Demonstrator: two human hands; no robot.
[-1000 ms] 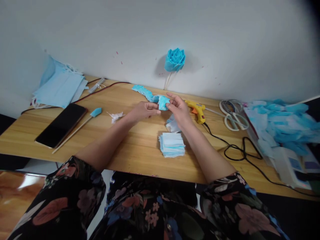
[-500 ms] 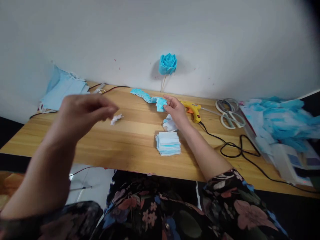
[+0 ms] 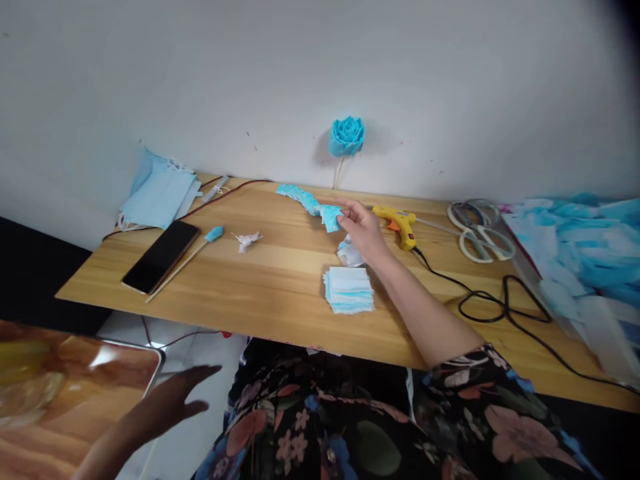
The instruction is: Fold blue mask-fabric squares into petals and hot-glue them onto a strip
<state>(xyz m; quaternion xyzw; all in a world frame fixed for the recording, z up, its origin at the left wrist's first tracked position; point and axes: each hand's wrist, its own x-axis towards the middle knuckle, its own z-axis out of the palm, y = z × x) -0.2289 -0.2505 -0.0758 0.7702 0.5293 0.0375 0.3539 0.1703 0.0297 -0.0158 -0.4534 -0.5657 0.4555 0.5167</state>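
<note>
One clear-sided holder with a dark red edge: is standing at the right end of the pale wooden surface and is carrying a loose heap of blue and white fabric pieces; whether it is a box or a tray, I cannot tell.
Right hand: is closing thumb and fingers on the near end of a strip of overlapping light-blue fabric squares.
Strip: is trailing from that hand toward the back left, its far end reaching near the wall.
Left hand: is spreading its thumb and fingers apart, gripping nothing visible, off the front of the wooden surface and beside a glossy brown marbled surface.
Near the right forearm: a squarish stack of blue and white fabric pieces is lying just in front of a crumpled whitish piece.
Right of the hand: a yellow glue gun with an orange trigger is lying near white-handled scissors.
Behind: a blue rose-shaped flower is standing on thin pale sticks against the wall.
Left side: a black phone is lying beside a blue-tipped wooden stick.
</note>
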